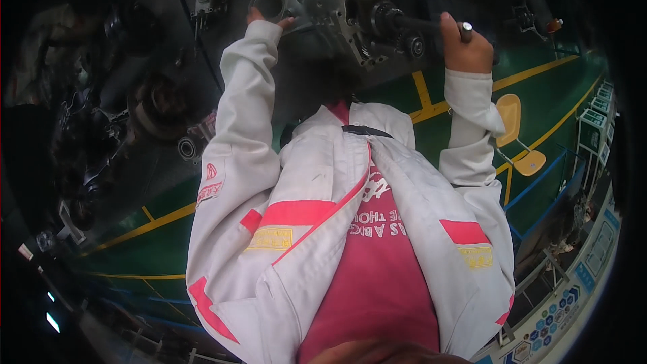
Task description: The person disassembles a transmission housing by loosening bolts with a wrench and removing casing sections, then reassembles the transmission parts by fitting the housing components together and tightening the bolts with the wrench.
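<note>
Gearbox casting (337, 13) between both hands, left hand (269, 20) fingers pressed against housing, right hand (466, 44) fingers wrapped round shaft (421, 25)

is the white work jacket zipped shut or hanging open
Open. The white jacket's two front edges spread apart down the chest, showing the pink shirt between them. No fastening joins them in view.

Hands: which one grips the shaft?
The right hand, fist closed around the dark shaft sticking out of the gearbox. The left hand only braces its housing.
</note>
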The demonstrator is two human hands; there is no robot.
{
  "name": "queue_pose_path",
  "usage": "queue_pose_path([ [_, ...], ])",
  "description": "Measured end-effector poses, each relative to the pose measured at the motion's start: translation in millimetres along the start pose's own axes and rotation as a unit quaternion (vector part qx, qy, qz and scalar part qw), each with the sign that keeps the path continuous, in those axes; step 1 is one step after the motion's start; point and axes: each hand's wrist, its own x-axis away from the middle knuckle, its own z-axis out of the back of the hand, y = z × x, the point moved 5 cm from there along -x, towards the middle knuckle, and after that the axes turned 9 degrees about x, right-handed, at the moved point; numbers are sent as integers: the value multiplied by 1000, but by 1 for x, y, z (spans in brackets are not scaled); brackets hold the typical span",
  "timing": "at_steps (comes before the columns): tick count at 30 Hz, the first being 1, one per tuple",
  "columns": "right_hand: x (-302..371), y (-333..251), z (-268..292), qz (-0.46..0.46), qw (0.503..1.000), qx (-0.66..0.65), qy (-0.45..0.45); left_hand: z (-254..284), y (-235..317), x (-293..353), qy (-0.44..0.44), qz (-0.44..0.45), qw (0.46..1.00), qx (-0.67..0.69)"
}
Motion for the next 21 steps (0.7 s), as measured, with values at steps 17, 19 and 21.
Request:
queue_pose_path([
  [17,-110,-85,-37,74,995,70,4,-12,175,67,-64,-253,939,221],
  [19,-111,-79,-40,68,997,43,-5,-11,167,71,-52,-289,937,191],
  [21,-114,-64,-54,94,995,23,-28,-13,165,81,-46,-319,937,137],
])
